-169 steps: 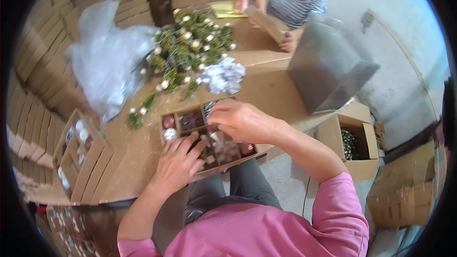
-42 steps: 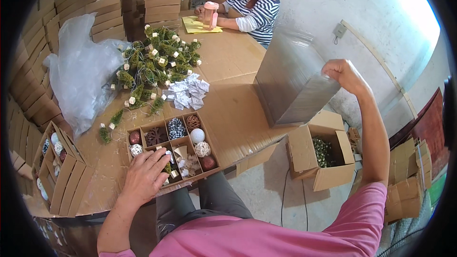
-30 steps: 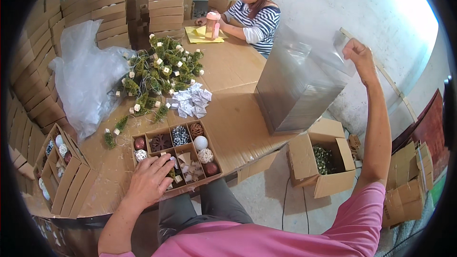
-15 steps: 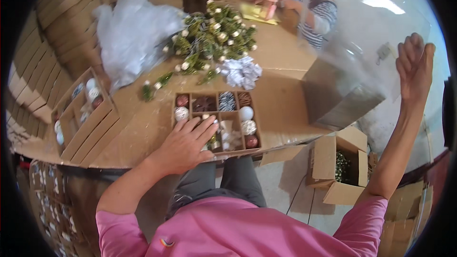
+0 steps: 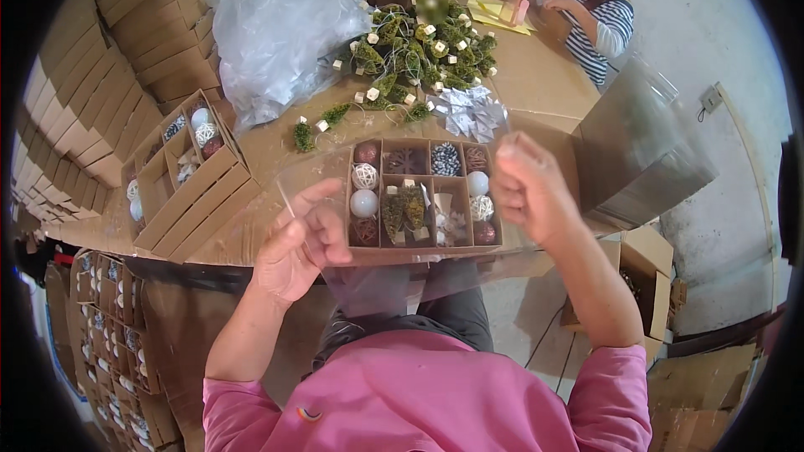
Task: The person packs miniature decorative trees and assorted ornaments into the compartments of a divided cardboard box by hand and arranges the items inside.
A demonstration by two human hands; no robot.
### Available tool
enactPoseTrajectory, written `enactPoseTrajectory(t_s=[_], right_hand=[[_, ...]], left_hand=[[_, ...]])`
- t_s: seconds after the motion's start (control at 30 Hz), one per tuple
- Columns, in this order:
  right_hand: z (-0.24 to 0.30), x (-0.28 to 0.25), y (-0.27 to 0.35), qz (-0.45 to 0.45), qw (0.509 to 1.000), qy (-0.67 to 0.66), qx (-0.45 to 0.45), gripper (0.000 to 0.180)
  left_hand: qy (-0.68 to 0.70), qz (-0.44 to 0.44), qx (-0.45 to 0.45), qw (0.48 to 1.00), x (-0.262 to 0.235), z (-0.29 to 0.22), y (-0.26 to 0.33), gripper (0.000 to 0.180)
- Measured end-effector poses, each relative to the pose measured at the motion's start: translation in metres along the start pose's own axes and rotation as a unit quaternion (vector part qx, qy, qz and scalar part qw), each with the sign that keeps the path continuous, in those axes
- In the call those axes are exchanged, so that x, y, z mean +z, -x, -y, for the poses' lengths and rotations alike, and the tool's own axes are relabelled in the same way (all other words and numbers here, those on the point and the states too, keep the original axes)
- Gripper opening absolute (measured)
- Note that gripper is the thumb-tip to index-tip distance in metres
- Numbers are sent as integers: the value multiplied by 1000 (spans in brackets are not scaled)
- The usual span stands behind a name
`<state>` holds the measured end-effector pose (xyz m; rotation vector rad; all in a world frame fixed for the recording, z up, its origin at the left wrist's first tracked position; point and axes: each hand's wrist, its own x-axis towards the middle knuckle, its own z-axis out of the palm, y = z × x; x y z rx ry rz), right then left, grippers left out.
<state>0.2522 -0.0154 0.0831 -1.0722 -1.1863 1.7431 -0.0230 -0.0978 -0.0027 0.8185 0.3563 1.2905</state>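
Note:
A thin clear plastic sheet spans the space between my two hands, above a compartment box. My left hand is closed on its left edge, fingers curled. The right edge is pinched by my right hand, beside the box's right side. Beneath the sheet, the cardboard divided box lies at the table's near edge. Its compartments hold white, woven and dark red balls, a pine cone with pale tips, a brown snowflake, two small green trees and pale silvery ornaments.
A stack of filled boxes stands at left. Behind are green trees with pale bases, silver paper-like stars and a plastic bag. A grey container stands at right. A co-worker sits at the far right.
My right hand has come down and inward from the far right with the plastic sheet. My left hand has left the ornaments in the box and taken hold of the sheet's left edge.

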Motion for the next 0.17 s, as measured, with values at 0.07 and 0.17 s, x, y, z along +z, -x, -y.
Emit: enactPoseTrajectory(t_s=[0.07, 0.17], right_hand=[[-17, -8, -13, -25, 999, -3, 46, 26], [-29, -17, -34, -55, 991, 115, 35, 34]], left_hand=[[-108, -104, -37, 988, -14, 2, -2, 61], [-221, -211, -107, 946, -33, 3, -20, 65]])
